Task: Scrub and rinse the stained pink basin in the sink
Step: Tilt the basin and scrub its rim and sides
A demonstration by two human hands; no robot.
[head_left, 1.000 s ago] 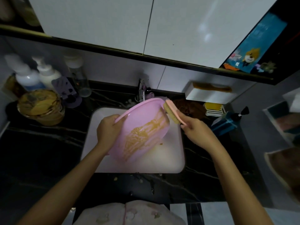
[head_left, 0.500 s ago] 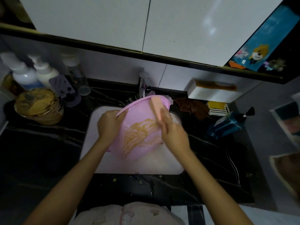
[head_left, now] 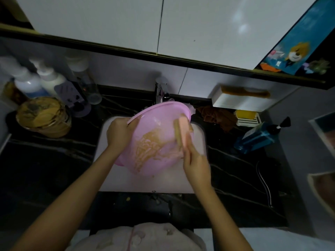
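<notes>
A pink basin (head_left: 159, 113) is tilted over the white sink (head_left: 108, 178), its inside smeared with yellow-brown stain (head_left: 146, 147). My left hand (head_left: 119, 133) grips the basin's left rim. My right hand (head_left: 196, 163) holds a pink scrub brush (head_left: 182, 132) whose bristles press against the basin's inner right wall. The faucet (head_left: 161, 91) stands behind the basin; no water stream is visible.
Black marbled counter (head_left: 45, 169) surrounds the sink. At left stand white pump bottles (head_left: 36, 78), a stained round tub (head_left: 43, 116) and a purple holder (head_left: 72, 95). At right lie a brown rag (head_left: 217, 116), a yellow sponge rack (head_left: 246, 116) and a blue bottle (head_left: 259, 136).
My right hand brought the brush from outside the basin's right rim into the basin and moved it down along the inner right wall. The left hand kept its grip.
</notes>
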